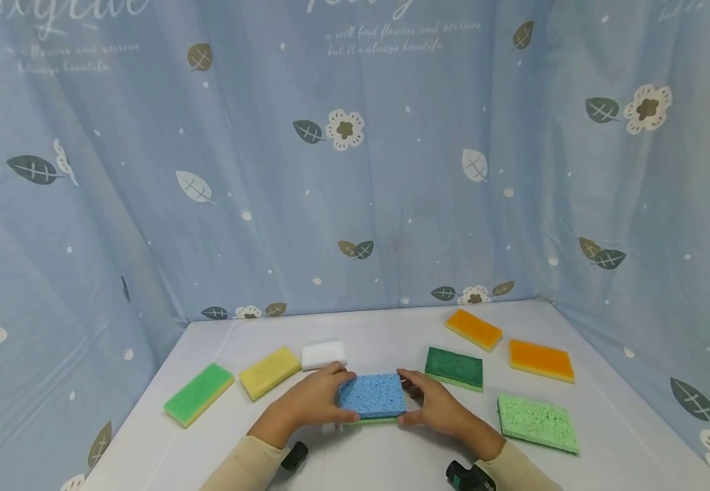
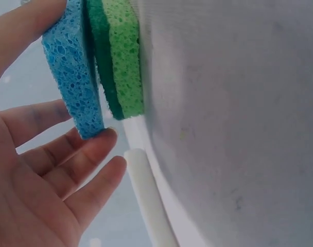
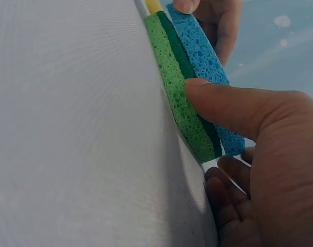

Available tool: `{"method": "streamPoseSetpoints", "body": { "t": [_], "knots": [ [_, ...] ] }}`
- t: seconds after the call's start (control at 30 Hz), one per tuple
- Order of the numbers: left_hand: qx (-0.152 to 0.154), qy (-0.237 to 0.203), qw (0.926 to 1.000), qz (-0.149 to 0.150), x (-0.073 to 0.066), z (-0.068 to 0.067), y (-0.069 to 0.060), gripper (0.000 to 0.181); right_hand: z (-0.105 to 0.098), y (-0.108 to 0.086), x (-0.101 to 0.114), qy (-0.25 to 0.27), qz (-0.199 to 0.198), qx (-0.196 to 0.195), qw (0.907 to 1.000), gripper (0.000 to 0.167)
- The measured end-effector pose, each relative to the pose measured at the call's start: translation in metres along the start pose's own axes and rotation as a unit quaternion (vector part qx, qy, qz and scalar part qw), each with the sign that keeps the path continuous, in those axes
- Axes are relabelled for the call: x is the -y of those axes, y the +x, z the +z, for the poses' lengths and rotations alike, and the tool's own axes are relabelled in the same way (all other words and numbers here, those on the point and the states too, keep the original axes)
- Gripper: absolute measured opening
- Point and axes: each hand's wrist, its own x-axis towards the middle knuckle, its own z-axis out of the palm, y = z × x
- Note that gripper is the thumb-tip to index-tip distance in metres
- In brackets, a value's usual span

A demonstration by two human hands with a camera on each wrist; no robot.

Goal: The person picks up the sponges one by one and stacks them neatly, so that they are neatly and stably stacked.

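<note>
A blue sponge lies flat over a second sponge, light green with a dark green scouring layer facing the blue one. In the left wrist view a narrow gap parts the two at one end. My left hand holds the blue sponge's left end between thumb and fingers, its lower fingers spread. At the right end my right hand has its thumb along the long side, over the seam between the sponges, and its fingers curled behind. The lower sponge rests on the white table.
Left of the hands lie a green-topped sponge, a yellow sponge and a white sponge. To the right are a dark green sponge, a light green sponge and two orange sponges. A blue curtain surrounds the table.
</note>
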Motion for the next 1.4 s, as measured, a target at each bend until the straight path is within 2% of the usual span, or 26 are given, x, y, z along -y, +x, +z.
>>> {"method": "streamPoseSetpoints", "body": {
  "t": [0.2,0.53,0.67,0.8,0.93,1.03,1.17,1.4],
  "knots": [
    [-0.002,-0.002,1.0000,0.003,0.000,-0.001,-0.001,0.083,0.000,0.000,0.002,-0.007,0.008,0.000,0.9999,0.090],
    [0.007,0.000,1.0000,-0.003,0.002,0.001,-0.001,0.086,0.000,-0.003,0.005,0.011,-0.003,0.001,0.9999,0.089],
    [0.008,-0.007,0.9999,0.006,0.007,-0.005,-0.003,0.090,-0.001,-0.004,0.004,0.018,-0.011,0.000,0.9998,0.088],
    [-0.013,-0.037,0.9991,0.018,0.020,-0.015,-0.008,0.084,-0.002,-0.005,0.005,0.023,-0.017,-0.001,0.9996,0.087],
    [-0.050,-0.047,0.9976,0.007,0.044,-0.019,-0.010,0.079,-0.001,-0.005,0.003,0.039,-0.021,0.000,0.9990,0.082],
    [-0.067,-0.045,0.9967,-0.012,0.058,-0.022,-0.006,0.078,-0.001,-0.004,-0.001,0.046,-0.023,0.000,0.9987,0.078],
    [-0.076,-0.046,0.9952,-0.042,0.070,-0.027,0.002,0.072,-0.003,-0.004,-0.004,0.059,-0.026,0.000,0.9979,0.075],
    [-0.081,-0.031,0.9920,-0.092,0.089,-0.024,0.011,0.070,-0.001,-0.004,-0.005,0.086,-0.032,0.014,0.9957,0.070]
  ]
}}
